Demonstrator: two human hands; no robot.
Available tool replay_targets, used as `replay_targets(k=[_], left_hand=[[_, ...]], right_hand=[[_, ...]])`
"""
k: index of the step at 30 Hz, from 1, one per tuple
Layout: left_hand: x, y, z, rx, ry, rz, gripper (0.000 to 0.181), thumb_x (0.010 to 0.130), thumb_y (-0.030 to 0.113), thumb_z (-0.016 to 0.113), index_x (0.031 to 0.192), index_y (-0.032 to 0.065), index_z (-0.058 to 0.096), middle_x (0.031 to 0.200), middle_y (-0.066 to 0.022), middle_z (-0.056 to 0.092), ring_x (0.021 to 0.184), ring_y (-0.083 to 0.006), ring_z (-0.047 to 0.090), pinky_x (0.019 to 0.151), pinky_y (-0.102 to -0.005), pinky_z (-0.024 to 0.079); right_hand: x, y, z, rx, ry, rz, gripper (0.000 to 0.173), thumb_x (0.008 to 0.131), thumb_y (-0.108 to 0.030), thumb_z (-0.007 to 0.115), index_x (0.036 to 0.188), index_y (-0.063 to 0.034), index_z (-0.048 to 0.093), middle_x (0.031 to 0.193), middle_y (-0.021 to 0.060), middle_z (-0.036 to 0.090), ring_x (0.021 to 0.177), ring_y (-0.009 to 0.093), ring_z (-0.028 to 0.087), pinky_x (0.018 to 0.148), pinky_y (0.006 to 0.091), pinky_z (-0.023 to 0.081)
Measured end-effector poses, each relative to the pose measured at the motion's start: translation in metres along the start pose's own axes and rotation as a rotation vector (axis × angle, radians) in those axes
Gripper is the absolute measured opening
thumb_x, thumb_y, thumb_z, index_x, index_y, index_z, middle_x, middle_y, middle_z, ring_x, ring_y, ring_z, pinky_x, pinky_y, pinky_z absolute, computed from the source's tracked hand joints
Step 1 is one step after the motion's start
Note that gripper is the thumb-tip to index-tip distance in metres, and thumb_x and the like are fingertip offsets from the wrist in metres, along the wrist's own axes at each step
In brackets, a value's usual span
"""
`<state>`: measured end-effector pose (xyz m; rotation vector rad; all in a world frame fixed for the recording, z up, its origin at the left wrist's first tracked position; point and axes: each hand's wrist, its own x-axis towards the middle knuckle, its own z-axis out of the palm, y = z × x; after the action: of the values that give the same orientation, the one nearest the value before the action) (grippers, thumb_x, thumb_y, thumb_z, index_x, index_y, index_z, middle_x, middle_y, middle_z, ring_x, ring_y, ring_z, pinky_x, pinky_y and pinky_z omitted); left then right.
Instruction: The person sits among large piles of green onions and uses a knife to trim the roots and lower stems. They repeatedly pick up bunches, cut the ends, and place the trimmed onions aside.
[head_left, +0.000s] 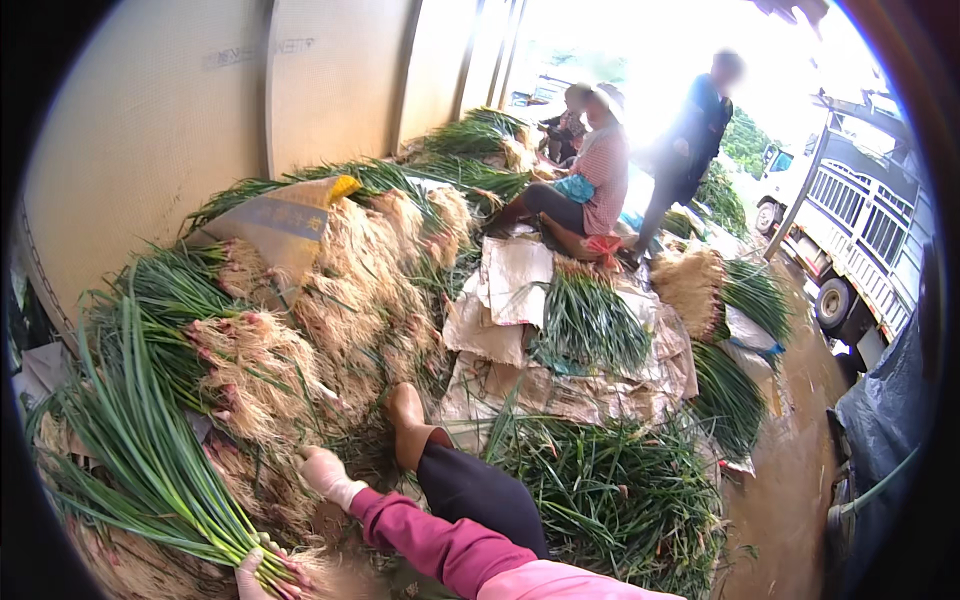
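My left hand (253, 574), in a pale glove, grips a bunch of green onions (176, 480) near its reddish bulbs at the bottom left; the long leaves fan up and to the left. My right hand (324, 472), also gloved, reaches from a magenta sleeve to the edge of a heap of pale-rooted green onions (251, 375). Its fingertips are near the roots, and whether they hold any cannot be told. Just above and right of that hand is my brown boot (407, 420). Between my arm and the sacks spreads a pile of loose green leaves (615, 495).
Flattened sacks (495, 330) bear a row of green onions (592, 319). Beyond them one person (604, 172) sits, another (694, 142) stands, and a third is partly hidden. A panelled wall (337, 82) runs along the left; a truck (855, 225) stands at the right.
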<state>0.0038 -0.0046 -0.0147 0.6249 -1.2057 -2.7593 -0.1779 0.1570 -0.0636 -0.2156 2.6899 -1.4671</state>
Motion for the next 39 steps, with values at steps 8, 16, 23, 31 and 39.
replay_targets(k=[8, 16, 23, 31, 39], left_hand=[[-0.013, 0.002, 0.031, -0.091, -0.208, -0.172, 0.046, 0.083, 0.021, 0.051, 0.125, 0.0057, 0.040, 0.109, -0.0082, 0.055, 0.085, -0.0177, 0.057, 0.063, -0.0343, 0.050], [-0.028, 0.014, 0.050, 0.001, 0.121, -0.175, 0.043, 0.079, 0.036, 0.050, 0.100, -0.0004, 0.051, 0.064, -0.0185, 0.058, 0.040, -0.0274, 0.054, 0.035, -0.0314, 0.046], [-0.040, 0.047, 0.051, 0.053, 0.037, -0.146, 0.058, 0.082, 0.026, 0.044, 0.132, 0.0012, 0.030, 0.085, -0.0139, 0.062, 0.051, -0.0215, 0.058, 0.048, -0.0316, 0.050], [-0.057, 0.050, 0.035, -0.308, -0.194, 0.037, 0.027, 0.079, 0.014, 0.054, 0.103, 0.0014, 0.048, 0.089, -0.0078, 0.058, 0.077, -0.0218, 0.058, 0.071, -0.0389, 0.052], [-0.095, 0.094, 0.049, -0.368, -0.370, 0.239, 0.032, 0.075, 0.011, 0.057, 0.104, 0.0034, 0.045, 0.084, -0.0014, 0.048, 0.074, -0.0112, 0.056, 0.070, -0.0331, 0.053]], right_hand=[[-0.057, -0.002, -0.029, -0.231, -0.409, -0.036, 0.042, 0.079, -0.040, 0.053, 0.091, -0.0016, 0.063, 0.084, 0.0179, 0.063, 0.079, 0.032, 0.061, 0.070, 0.0381, 0.047], [-0.096, -0.072, -0.016, 0.404, -0.696, -0.138, 0.033, 0.083, -0.026, 0.053, 0.107, -0.0025, 0.057, 0.103, 0.0201, 0.058, 0.092, 0.029, 0.057, 0.084, 0.0337, 0.043], [-0.099, -0.096, -0.070, 0.121, -0.173, -0.355, 0.022, 0.082, -0.026, 0.056, 0.094, -0.0082, 0.057, 0.061, 0.0149, 0.056, 0.058, 0.034, 0.057, 0.052, 0.0410, 0.045], [-0.133, -0.062, -0.055, 0.363, -0.753, -0.117, 0.039, 0.086, -0.040, 0.048, 0.097, -0.0041, 0.059, 0.069, 0.0164, 0.060, 0.071, 0.033, 0.059, 0.063, 0.0395, 0.048], [-0.014, -0.125, -0.034, -0.295, 0.055, -0.680, 0.022, 0.079, -0.018, 0.056, 0.099, -0.0083, 0.056, 0.082, 0.0149, 0.057, 0.071, 0.030, 0.059, 0.060, 0.0382, 0.048]])
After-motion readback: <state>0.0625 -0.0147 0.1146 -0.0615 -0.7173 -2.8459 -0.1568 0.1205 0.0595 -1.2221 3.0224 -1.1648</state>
